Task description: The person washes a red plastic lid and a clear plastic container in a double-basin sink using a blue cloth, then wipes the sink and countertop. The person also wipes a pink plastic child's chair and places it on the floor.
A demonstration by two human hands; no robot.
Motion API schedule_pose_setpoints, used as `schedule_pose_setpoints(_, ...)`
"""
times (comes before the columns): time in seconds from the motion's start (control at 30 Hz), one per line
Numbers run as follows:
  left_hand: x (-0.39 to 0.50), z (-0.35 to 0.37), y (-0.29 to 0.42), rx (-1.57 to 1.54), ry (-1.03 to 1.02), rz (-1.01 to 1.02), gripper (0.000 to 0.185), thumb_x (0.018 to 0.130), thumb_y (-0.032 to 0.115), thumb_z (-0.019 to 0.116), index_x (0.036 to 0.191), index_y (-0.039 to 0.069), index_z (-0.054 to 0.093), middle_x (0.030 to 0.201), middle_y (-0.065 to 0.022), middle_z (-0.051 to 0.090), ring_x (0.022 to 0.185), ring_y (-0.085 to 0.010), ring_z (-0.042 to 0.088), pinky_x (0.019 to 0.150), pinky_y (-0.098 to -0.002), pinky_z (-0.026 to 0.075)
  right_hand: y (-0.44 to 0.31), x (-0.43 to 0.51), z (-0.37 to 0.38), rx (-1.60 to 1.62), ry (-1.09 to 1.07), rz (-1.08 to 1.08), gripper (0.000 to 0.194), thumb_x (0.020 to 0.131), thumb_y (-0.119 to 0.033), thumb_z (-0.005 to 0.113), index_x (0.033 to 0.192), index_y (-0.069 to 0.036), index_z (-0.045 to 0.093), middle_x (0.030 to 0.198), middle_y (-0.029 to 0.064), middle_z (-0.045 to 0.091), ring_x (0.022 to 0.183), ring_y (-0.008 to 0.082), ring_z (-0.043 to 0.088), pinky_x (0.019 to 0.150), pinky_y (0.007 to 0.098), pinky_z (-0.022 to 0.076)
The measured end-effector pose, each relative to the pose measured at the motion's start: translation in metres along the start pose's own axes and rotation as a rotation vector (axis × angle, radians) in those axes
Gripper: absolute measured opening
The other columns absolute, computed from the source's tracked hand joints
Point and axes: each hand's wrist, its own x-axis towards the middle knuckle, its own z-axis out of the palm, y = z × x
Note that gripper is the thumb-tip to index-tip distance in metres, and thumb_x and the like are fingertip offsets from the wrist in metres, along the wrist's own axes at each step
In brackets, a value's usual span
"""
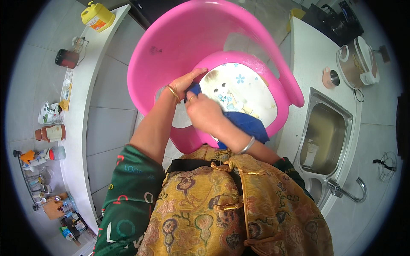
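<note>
A pink plastic chair [171, 52] with a curved back stands in front of me. Its white seat panel [256, 89] carries a printed doll-like figure and blue flowers. My left hand [184, 82], with a gold bangle at the wrist, grips the seat's rim beside a side opening; some of its fingers are hidden. In my right hand [205, 112] is a blue cloth [245, 123], bunched at the fingers and pressed to the seat edge close to my left hand. The cloth's loose end trails over the seat under my right forearm.
On the right, a white counter [315, 54] holds a steel sink [323, 137] containing water, a faucet [349, 190], a pink cup [330, 78] and a rice cooker [358, 64]. A narrow left counter [78, 128] carries a yellow jug [97, 17], bottles and utensils.
</note>
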Motion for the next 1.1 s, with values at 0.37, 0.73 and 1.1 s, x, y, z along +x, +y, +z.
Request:
schedule_pose_setpoints(0.37, 0.011, 0.05, 0.025, 0.277, -0.135, 0.0, 0.08, 0.084, 0.06, 0.065, 0.133, -0.003, 0.053, 0.138, -0.0185, 0.052, 0.129, -0.0249, 0.048, 0.11, -0.0348, 0.036, 0.021, -0.045, -0.038, 0.208, -0.272, -0.002, 0.021, 0.076, -0.007, 0.057, 0.092, -0.002, 0.07, 0.104, 0.0163, 0.066, 0.093, 0.0356, 0.065, 0.078, 0.0451, 0.0533)
schedule_pose_setpoints(0.73, 0.032, 0.059, 0.033, 0.499, -0.04, 0.0, 0.047, 0.079, 0.035, 0.08, 0.106, -0.001, 0.068, 0.097, -0.0079, 0.069, 0.08, -0.0147, 0.064, 0.075, -0.0318, 0.055, 0.075, -0.016, -0.085, -0.107, 0.464, 0.486, 0.044, 0.077, -0.009, 0.063, 0.119, 0.004, 0.059, 0.123, 0.0239, 0.053, 0.103, 0.0404, 0.059, 0.085, 0.0457, 0.052)
schedule_pose_setpoints(1.1, 0.028, 0.056, 0.019, 0.328, -0.237, 0.076, 0.027, 0.081, 0.016, 0.072, 0.106, 0.006, 0.067, 0.097, -0.0045, 0.066, 0.088, -0.0116, 0.061, 0.073, -0.0268, 0.05, 0.062, 0.013, -0.08, -0.101, -0.012, 0.327, 0.024, 0.083, -0.008, 0.058, 0.104, -0.003, 0.064, 0.118, 0.0238, 0.055, 0.096, 0.0374, 0.062, 0.082, 0.0437, 0.054)
